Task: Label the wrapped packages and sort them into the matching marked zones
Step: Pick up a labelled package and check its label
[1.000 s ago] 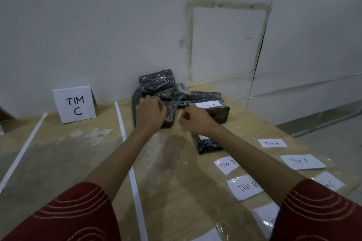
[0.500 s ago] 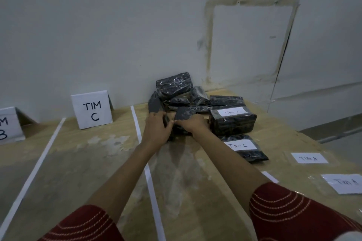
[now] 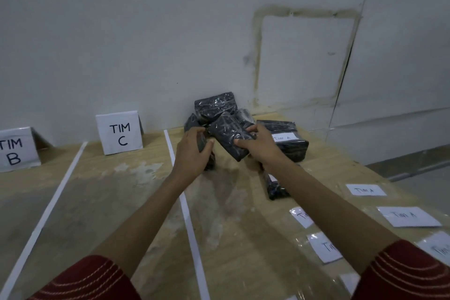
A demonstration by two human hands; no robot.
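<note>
My right hand clamps a black wrapped pkg, thumb on its near end, fingers over its far side. The pkg is tilted, near end low, raised off the table, just in front of the pile.

My left hand is closed on a 2nd dark pkg, which stands roughly upright at the pile's left edge, lower end at or near the table; contact cannot be told. The two held pkgs sit just beside each other.

The pile lies against the wall, right of the nearer white tape line. To the pile's right is a larger pkg labelled "Tim A", touching the pile. In front of that, a small pkg lies on the table, partly hidden by my right forearm.

Left of the pile stands the TIM C sign, beyond the tape line. Further left, past a 2nd tape line, is the TIM B sign, cut by the frame edge.

Loose paper labels lie on the table well right of the pile, nearer me; two read "Tim A", the rest are partly hidden.
</note>
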